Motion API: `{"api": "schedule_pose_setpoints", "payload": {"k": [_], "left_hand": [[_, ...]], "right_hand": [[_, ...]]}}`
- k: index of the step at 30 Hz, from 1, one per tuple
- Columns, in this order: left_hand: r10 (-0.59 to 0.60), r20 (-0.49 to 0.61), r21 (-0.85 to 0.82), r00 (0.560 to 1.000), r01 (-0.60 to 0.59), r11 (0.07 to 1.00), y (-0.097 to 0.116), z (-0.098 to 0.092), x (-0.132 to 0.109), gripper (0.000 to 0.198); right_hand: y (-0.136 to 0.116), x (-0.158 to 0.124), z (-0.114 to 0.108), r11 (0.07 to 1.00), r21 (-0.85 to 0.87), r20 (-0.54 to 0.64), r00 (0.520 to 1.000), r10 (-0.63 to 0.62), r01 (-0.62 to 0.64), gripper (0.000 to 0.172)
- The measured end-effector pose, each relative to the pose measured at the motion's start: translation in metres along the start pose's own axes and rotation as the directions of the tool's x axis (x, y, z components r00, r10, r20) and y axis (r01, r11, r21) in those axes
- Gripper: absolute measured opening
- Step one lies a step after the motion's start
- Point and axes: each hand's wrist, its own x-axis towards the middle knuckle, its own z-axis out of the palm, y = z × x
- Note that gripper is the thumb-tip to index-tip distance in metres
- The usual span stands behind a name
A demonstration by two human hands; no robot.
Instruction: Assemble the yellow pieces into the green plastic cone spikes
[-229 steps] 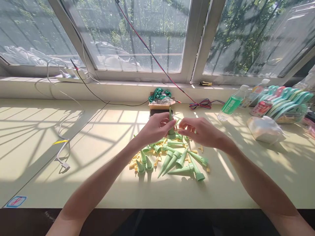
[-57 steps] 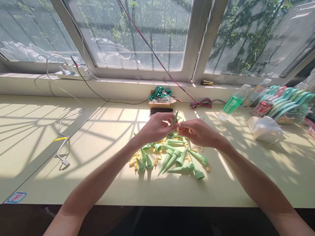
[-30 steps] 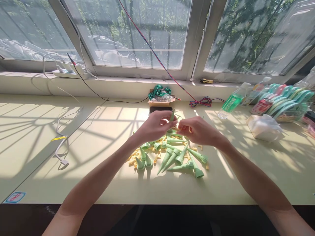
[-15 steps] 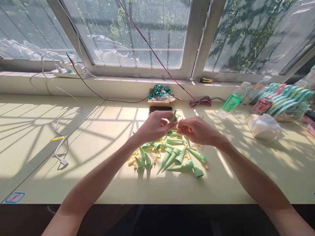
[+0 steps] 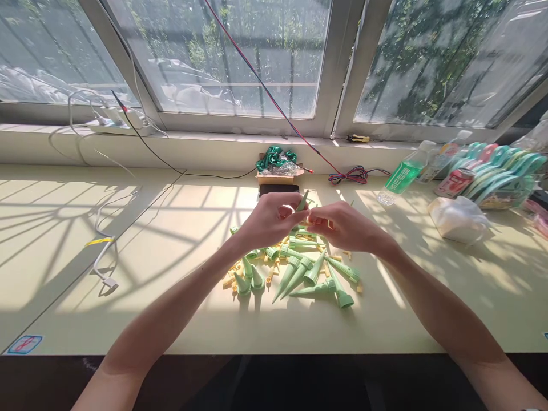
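My left hand point(image 5: 274, 220) is closed around a green plastic watering spike point(image 5: 302, 201), its pointed tip sticking up past the fingers. Close against it, my right hand point(image 5: 338, 224) is pinched, fingertips meeting those of the left; what it grips is hidden. Both hands are over a pile on the table. Several green spikes point(image 5: 295, 279) lie loose in it, and a few stand on their wide ends, such as one spike point(image 5: 243, 285) at the left. Small yellow plastic valve pieces point(image 5: 269, 277) are scattered among them.
Behind the pile stands a small box point(image 5: 279, 178) with green material and clear plastic. Bundled cable point(image 5: 349, 176) lies right of it. Farther right are a bottle point(image 5: 400, 178), a can point(image 5: 454, 181) and a white bag point(image 5: 458, 220). A white cable point(image 5: 103, 251) lies left.
Almost nothing differs. The spike tip in my left hand leans slightly more to the right, and the whole view has shifted a little.
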Motion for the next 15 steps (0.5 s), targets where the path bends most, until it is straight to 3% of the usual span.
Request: {"api": "schedule_pose_setpoints", "payload": {"k": [15], "left_hand": [[0.066,-0.065,0.047,0.996,-0.063,0.997,0.0011,0.0018,-0.0002,0.024]], "right_hand": [[-0.0029,-0.0009,-0.0006,1.000,-0.002,0.006,1.000,0.001,-0.001,0.015]]}}
